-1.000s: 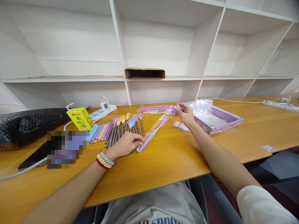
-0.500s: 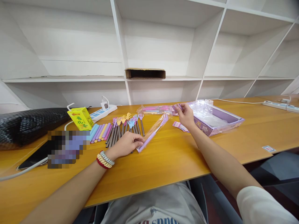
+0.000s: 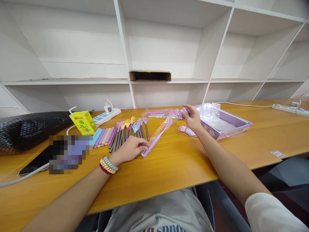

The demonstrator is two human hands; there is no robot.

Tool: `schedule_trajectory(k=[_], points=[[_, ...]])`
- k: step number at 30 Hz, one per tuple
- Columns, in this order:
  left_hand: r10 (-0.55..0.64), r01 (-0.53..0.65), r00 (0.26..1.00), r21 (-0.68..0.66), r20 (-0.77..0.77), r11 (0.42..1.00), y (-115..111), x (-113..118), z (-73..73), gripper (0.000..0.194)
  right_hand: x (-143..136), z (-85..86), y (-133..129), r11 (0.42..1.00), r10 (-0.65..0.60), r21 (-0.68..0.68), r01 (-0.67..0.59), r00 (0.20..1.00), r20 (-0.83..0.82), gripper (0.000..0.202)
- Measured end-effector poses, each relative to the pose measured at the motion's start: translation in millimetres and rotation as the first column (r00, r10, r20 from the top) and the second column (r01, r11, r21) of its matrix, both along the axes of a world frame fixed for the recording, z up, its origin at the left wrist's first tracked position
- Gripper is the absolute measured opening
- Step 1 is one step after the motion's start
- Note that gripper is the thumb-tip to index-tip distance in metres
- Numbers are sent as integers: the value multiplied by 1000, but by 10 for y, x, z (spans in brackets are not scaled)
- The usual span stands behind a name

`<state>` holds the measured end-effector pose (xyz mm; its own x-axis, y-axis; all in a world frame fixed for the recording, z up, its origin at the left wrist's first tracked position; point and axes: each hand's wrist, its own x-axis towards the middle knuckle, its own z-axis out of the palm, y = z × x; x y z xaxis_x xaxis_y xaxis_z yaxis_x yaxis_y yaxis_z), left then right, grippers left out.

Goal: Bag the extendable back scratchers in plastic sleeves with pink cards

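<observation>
My left hand (image 3: 133, 148) is closed on the lower end of a purple back scratcher (image 3: 154, 144) in a clear wrapper, which lies slanted on the table. Close to the purple header card (image 3: 182, 112) of the flat packs, my right hand (image 3: 192, 116) has its thumb and index finger apart. Those pink and blue wrapped packs (image 3: 163, 113) rest at the back of the table. Loose small claw heads on metal rods (image 3: 120, 137) lie left of the wrapped one, beside a row of pastel handles (image 3: 104, 137). Small printed cards (image 3: 187, 130) are below my right hand.
A purple open box (image 3: 220, 132) with clear plastic stands at the right. Leftward are a yellow drink carton (image 3: 84, 123), a power strip (image 3: 107, 116), a black wrapped bundle (image 3: 33, 129) and a phone-like black device (image 3: 36, 161). White shelves hold a cardboard box (image 3: 150, 76).
My right thumb and index finger have spread apart and let go of the purple header card, which stays beside them. My left hand and the wrapped back scratcher have barely moved.
</observation>
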<state>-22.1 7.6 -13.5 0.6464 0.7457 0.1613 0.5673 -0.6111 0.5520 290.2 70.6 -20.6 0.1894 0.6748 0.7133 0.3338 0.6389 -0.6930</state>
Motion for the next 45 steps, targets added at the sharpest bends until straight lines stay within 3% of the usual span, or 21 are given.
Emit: schedule_trajectory(k=[3,7,14,17,21,24,31,39,42,45], points=[[1,-1,1000,-8,-3,1000,-1,1,1,20,-8,0,-26,990,-115,87,107,989,88,29],[1,-1,1000,-14,-6,1000,-5,9,6,21,-41,0,-62,977,-179,142,157,970,164,25],[-1,1,1000,-15,0,1000,-8,9,3,20,-55,0,-61,977,-203,95,193,973,113,28],[-1,1,1000,-17,7,1000,1,1,-12,21,-50,24,-50,991,-136,19,136,991,5,35],[4,-4,1000,-13,3,1000,13,-5,-28,20,-18,72,-37,995,26,-87,-40,987,-160,41],[1,-1,1000,-14,3,1000,11,-3,-27,21,30,94,-23,987,73,-130,-98,980,-183,42],[-2,2,1000,11,-16,1000,-12,8,12,21,66,114,-43,981,121,-162,-110,991,57,31],[3,-2,1000,16,-18,1000,-31,16,29,23,44,86,-84,993,-76,-64,101,945,319,35],[-4,4,1000,7,-19,1000,-28,17,27,23,32,60,-84,990,-113,-47,135,943,314,34],[-6,6,1000,0,-20,1000,-24,17,25,22,1,48,-91,993,-31,-104,57,972,233,32]])
